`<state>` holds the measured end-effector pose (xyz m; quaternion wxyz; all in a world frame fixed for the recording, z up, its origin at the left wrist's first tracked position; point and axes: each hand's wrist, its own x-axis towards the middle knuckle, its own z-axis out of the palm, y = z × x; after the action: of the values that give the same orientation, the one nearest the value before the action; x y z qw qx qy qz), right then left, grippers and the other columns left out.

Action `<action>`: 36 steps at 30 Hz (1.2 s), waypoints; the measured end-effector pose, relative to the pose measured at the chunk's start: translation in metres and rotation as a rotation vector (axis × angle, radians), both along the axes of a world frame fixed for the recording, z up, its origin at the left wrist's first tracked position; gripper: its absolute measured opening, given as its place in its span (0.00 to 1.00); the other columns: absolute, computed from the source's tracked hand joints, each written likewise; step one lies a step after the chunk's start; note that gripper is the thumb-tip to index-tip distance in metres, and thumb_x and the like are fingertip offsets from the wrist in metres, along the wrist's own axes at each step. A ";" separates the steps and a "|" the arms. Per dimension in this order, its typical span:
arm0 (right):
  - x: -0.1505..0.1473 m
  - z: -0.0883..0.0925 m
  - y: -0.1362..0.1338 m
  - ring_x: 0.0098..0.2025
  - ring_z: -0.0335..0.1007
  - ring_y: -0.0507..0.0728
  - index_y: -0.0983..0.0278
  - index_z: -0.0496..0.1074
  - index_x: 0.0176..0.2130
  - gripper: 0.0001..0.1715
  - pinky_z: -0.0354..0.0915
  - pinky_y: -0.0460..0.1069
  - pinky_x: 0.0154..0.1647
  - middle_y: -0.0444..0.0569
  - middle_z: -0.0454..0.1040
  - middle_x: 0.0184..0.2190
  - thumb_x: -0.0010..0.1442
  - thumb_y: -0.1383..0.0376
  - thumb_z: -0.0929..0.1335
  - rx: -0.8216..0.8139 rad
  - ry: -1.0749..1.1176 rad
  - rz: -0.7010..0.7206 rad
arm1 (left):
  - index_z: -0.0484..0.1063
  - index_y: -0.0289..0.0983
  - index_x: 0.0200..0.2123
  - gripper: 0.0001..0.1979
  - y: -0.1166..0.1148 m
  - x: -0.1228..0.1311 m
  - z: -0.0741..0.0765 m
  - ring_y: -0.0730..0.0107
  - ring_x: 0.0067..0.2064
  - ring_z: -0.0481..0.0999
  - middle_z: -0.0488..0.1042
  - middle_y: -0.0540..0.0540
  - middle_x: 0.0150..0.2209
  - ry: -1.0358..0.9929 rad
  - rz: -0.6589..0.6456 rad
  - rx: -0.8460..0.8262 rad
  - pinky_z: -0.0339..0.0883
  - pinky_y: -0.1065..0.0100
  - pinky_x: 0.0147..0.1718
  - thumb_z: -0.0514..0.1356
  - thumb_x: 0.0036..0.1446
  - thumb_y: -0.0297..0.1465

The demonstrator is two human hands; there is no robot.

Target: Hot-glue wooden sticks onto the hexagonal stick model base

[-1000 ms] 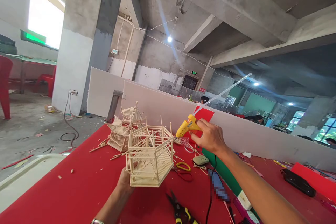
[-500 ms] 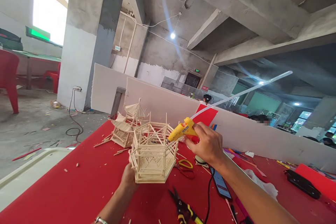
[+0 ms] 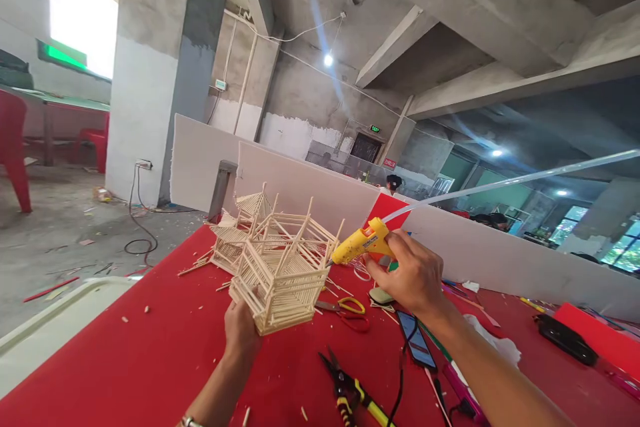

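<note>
My left hand (image 3: pixel 241 332) grips a wooden stick model (image 3: pixel 285 280) by its lower left side, holding it tilted above the red table; some of the fingers are hidden behind it. The model is many-sided, with railings and upright posts. My right hand (image 3: pixel 413 273) is closed around a yellow hot glue gun (image 3: pixel 363 242). Its nozzle meets or nearly meets the model's right-hand post; contact is hard to make out. A long clear glue stick (image 3: pixel 520 178) juts from the gun's back. Behind stands a second stick model, a roofed pavilion (image 3: pixel 253 207).
Yellow-and-black snips (image 3: pixel 345 387) lie in front on the red table (image 3: pixel 150 360). Scissors (image 3: pixel 350 307), a phone (image 3: pixel 417 340) and a black case (image 3: pixel 565 340) rest to the right. A white partition (image 3: pixel 310 180) runs behind. Another person (image 3: pixel 393 183) is far back.
The held model has turned and tilted, its posts now leaning right. My right hand and the glue gun have shifted slightly right, and the glue stick slants less steeply.
</note>
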<state>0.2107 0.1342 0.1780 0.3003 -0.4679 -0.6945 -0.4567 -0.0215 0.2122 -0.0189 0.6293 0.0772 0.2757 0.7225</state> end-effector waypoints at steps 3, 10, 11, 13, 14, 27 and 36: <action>0.008 0.007 -0.002 0.31 0.71 0.55 0.62 0.72 0.40 0.14 0.57 0.49 0.30 0.46 0.75 0.31 0.57 0.56 0.69 0.015 0.032 -0.055 | 0.74 0.39 0.48 0.17 -0.005 0.007 0.011 0.65 0.36 0.81 0.80 0.52 0.30 -0.019 0.097 0.047 0.75 0.65 0.43 0.58 0.56 0.20; 0.032 0.021 -0.014 0.31 0.72 0.55 0.61 0.71 0.38 0.14 0.55 0.49 0.29 0.45 0.77 0.32 0.57 0.54 0.68 0.050 0.150 -0.170 | 0.72 0.42 0.55 0.25 -0.035 0.040 0.031 0.61 0.49 0.79 0.82 0.47 0.44 -0.113 0.045 0.027 0.75 0.63 0.48 0.56 0.57 0.16; 0.034 0.023 -0.016 0.31 0.72 0.55 0.61 0.71 0.39 0.15 0.55 0.49 0.29 0.45 0.77 0.33 0.57 0.54 0.68 0.055 0.163 -0.178 | 0.71 0.43 0.56 0.27 -0.040 0.046 0.032 0.60 0.50 0.79 0.81 0.47 0.45 -0.120 0.036 0.034 0.75 0.62 0.49 0.56 0.56 0.15; 0.038 0.027 -0.020 0.31 0.72 0.55 0.61 0.71 0.39 0.15 0.54 0.48 0.28 0.46 0.77 0.33 0.57 0.54 0.68 0.063 0.177 -0.190 | 0.69 0.45 0.59 0.30 -0.051 0.056 0.034 0.60 0.51 0.79 0.81 0.48 0.47 -0.139 0.026 0.049 0.74 0.62 0.51 0.55 0.56 0.14; 0.039 0.029 -0.022 0.31 0.72 0.56 0.61 0.71 0.39 0.15 0.54 0.48 0.28 0.46 0.78 0.34 0.57 0.54 0.68 0.065 0.181 -0.193 | 0.68 0.45 0.59 0.31 -0.056 0.060 0.036 0.60 0.52 0.78 0.81 0.48 0.48 -0.148 0.026 0.055 0.74 0.63 0.51 0.55 0.56 0.14; 0.050 0.035 -0.042 0.30 0.71 0.55 0.60 0.72 0.39 0.14 0.53 0.49 0.27 0.45 0.78 0.33 0.56 0.54 0.68 0.091 0.222 -0.196 | 0.62 0.47 0.64 0.37 -0.093 0.080 0.052 0.56 0.55 0.77 0.80 0.47 0.50 -0.132 0.017 0.147 0.74 0.60 0.53 0.53 0.54 0.12; 0.046 0.038 -0.047 0.34 0.74 0.56 0.60 0.71 0.39 0.13 0.55 0.49 0.29 0.45 0.78 0.35 0.56 0.56 0.68 0.053 0.195 -0.191 | 0.65 0.48 0.62 0.36 -0.103 0.079 0.049 0.54 0.55 0.76 0.80 0.47 0.50 -0.076 0.005 0.166 0.76 0.58 0.50 0.56 0.54 0.12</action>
<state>0.2566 0.0873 0.2163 0.3339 -0.5658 -0.6019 -0.4539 0.0578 0.1093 0.0306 0.6289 0.1013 0.1910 0.7468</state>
